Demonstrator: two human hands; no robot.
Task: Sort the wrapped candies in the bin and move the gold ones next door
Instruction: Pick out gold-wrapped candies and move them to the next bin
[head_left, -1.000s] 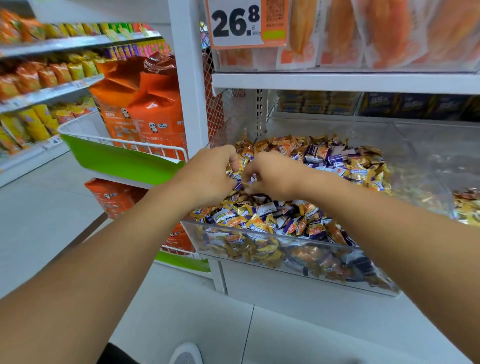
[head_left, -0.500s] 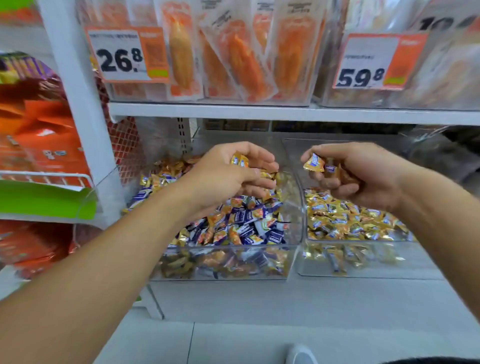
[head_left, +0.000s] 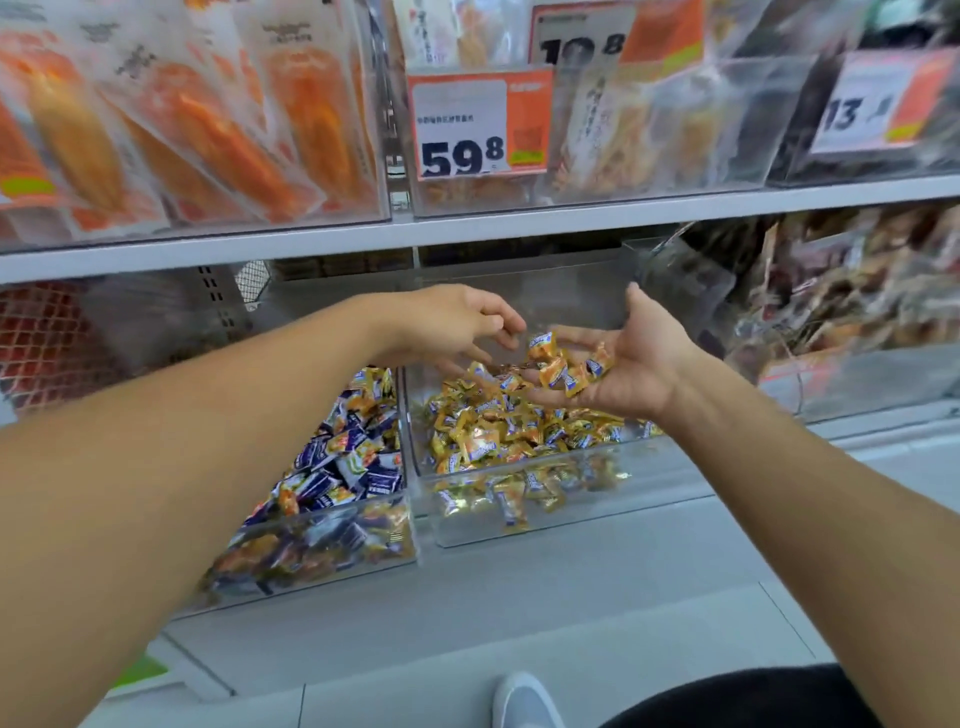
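Two clear bins stand side by side on the lower shelf. The left bin (head_left: 332, 556) holds mixed purple and gold wrapped candies (head_left: 348, 457). The right bin (head_left: 519, 525) holds gold candies (head_left: 498, 431). Both hands hover above the right bin. My right hand (head_left: 631, 358) is palm up, fingers spread, with several gold candies (head_left: 563, 366) lying loose on it and sliding off. My left hand (head_left: 452, 325) is palm down with relaxed fingers, empty, just left of the right hand's fingertips.
A white shelf edge (head_left: 571, 215) runs just above the hands, carrying clear boxes of orange packaged snacks (head_left: 208, 130) and price tags (head_left: 478, 124). Another clear bin of dark packets (head_left: 857, 291) sits to the right. My shoe (head_left: 524, 701) shows on the floor below.
Both hands moved right from the mixed bin to above the gold bin. They have opened; the left hand's candy is gone and the right hand's candies are spilling down.
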